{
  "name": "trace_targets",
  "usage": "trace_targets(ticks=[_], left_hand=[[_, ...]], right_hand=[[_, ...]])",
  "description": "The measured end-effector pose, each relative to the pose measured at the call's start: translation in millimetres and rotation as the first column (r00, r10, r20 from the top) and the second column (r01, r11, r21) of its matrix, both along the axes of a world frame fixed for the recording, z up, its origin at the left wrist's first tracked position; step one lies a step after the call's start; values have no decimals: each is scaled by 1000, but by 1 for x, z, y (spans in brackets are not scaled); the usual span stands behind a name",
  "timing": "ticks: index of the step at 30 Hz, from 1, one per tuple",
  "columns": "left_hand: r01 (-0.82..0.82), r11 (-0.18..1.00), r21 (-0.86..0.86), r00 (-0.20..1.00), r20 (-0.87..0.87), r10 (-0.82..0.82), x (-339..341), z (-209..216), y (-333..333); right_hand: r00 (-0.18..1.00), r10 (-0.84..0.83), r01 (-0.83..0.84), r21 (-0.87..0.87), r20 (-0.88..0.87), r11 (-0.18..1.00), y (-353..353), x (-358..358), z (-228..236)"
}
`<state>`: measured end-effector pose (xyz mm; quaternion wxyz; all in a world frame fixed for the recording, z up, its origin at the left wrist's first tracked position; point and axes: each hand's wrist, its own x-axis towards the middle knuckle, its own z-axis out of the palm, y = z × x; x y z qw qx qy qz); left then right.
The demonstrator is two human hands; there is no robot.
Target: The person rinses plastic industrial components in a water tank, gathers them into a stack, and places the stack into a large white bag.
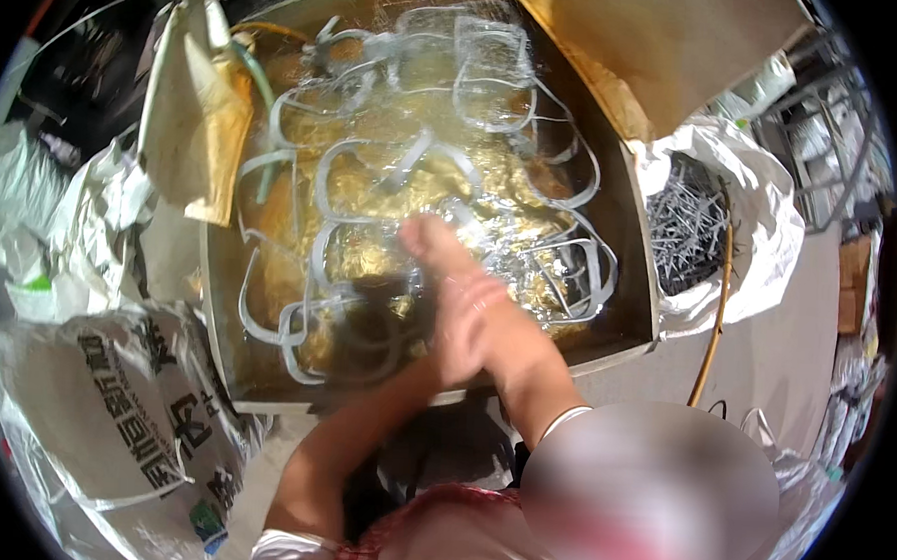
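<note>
My left hand point(461, 331) is closed round my right wrist, its fingers lying across the skin. My right hand point(432, 241) reaches forward over the water, its fingers smeared by motion; whether it holds anything I cannot tell. Below both hands is a wide metal tank point(639, 278) of water with a gold-brown bottom. Several pale grey, loop-shaped strips point(323, 184) lie in the water, some overlapping. The nearest loops are beside and ahead of my right hand. Splashes and glare blur the far part and the middle.
A white sack point(771, 224) of thin grey pieces point(686, 225) stands right of the tank. Stained boards point(669, 49) rise at its far right and left. White plastic sacks point(64, 383) crowd the left side. A yellow-brown hose point(711, 342) hangs at the right.
</note>
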<state>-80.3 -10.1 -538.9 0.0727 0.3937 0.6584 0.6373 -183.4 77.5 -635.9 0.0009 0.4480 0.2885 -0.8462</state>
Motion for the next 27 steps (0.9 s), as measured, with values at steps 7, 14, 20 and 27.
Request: trace_targets(ticks=[7,14,20,27], left_hand=[[-69,954,-291,973,-232,-1,-94,-59,-44],[-761,85,-643,590,-630,506,-104,-103,-197],[58,27,-998,934,64,351,-93,-103,-240],[73,204,-976,931,140,338,-90,-100,-242]], right_hand=[[999,2,0,38,-41,999,-39,23,5],[190,813,-265,826,550,-497,-39,81,39],[15,770,257,742,638,-619,-106,122,-26],[-233,204,93,231,951,-969,-76,82,-1]])
